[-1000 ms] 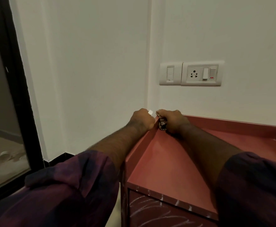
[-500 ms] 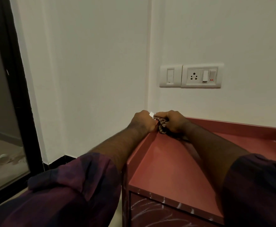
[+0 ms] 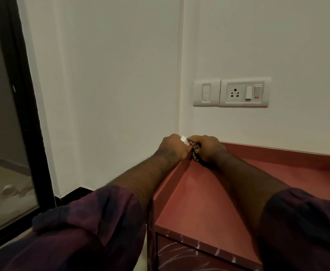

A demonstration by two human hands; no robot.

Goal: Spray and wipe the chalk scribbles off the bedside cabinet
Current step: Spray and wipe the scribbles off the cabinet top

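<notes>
Head-camera view. Holds both forearms stretched forward, with the fists side by side at the 11 o'clock corner of the cabinet top. Grips a bunched, speckled cloth (image 3: 195, 153) in the right hand (image 3: 209, 148), with fingers curled round it, down in that corner. Closes the left hand (image 3: 172, 147) into a fist on a small white object (image 3: 183, 138), showing only a tip at 12 o'clock of the fist; cannot tell what it is. Hides most of the cloth under the right knuckles. Wears dark plum sleeves (image 3: 85, 227), bunched above the forearms and cut off at 6 o'clock. Leans over a reddish-brown bedside cabinet (image 3: 209, 202): smooth matte top, raised lip, cropped at 3 o'clock. On its front face at 6 o'clock, white chalk scribbles (image 3: 179, 253), partly out of frame. At 2 o'clock of the hands, a glossy white switch plate (image 3: 244, 92) on the plain wall (image 3: 111, 94); at 9 o'clock, a black-framed glass door (image 3: 3, 153).
</notes>
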